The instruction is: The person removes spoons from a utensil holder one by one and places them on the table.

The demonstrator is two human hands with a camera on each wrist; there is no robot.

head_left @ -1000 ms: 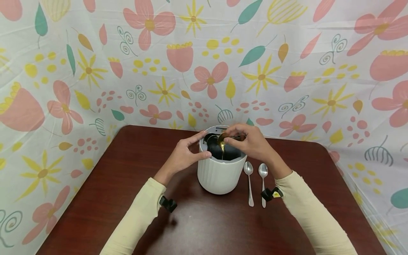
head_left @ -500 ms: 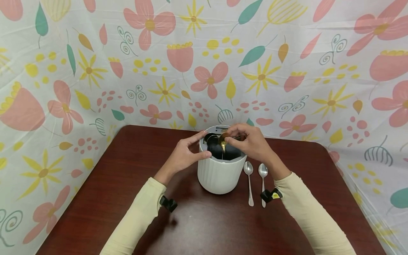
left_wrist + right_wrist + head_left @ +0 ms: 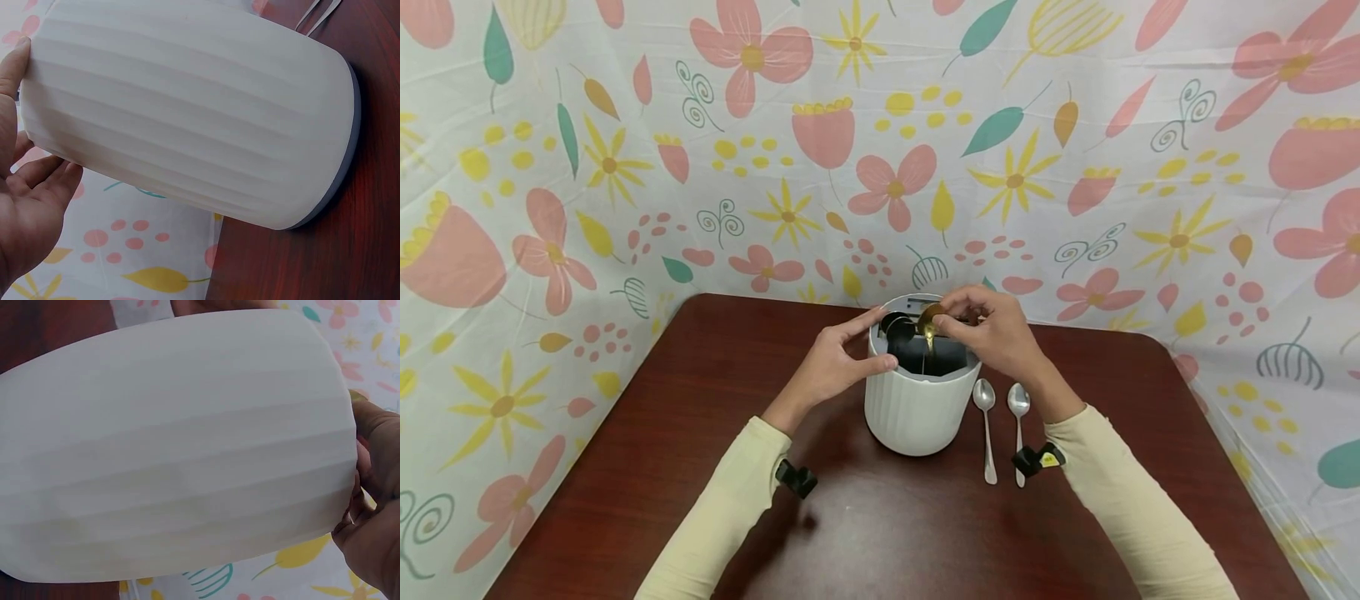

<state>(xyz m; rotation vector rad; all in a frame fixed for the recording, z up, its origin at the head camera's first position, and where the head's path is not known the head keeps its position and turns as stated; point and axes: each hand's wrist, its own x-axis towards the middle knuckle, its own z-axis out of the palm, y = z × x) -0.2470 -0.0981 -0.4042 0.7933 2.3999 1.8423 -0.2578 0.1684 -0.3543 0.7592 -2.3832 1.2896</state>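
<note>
A white ribbed utensil holder (image 3: 917, 421) stands upright on the table. Its inside has divided compartments, with dark rounded utensil heads (image 3: 901, 329) showing at the left. My left hand (image 3: 835, 358) holds the holder at its left rim, thumb on the front and fingers along the side; the left wrist view shows these fingers (image 3: 59, 172) against the wall. Over the opening, my right hand (image 3: 992, 325) pinches a gold spoon (image 3: 929, 317) by its bowl, the neck pointing down into the holder. The lower handle is hidden. In the right wrist view the holder's wall (image 3: 181, 450) blocks most of the inside.
Two silver spoons (image 3: 985, 396) (image 3: 1019, 402) lie side by side on the dark red-brown table (image 3: 865, 533), right of the holder, bowls away from me. A floral cloth (image 3: 880, 167) hangs behind and at both sides of the table.
My right hand and the gold spoon have shifted slightly to the right and up over the opening. The left hand and the utensil holder stay nearly in place.
</note>
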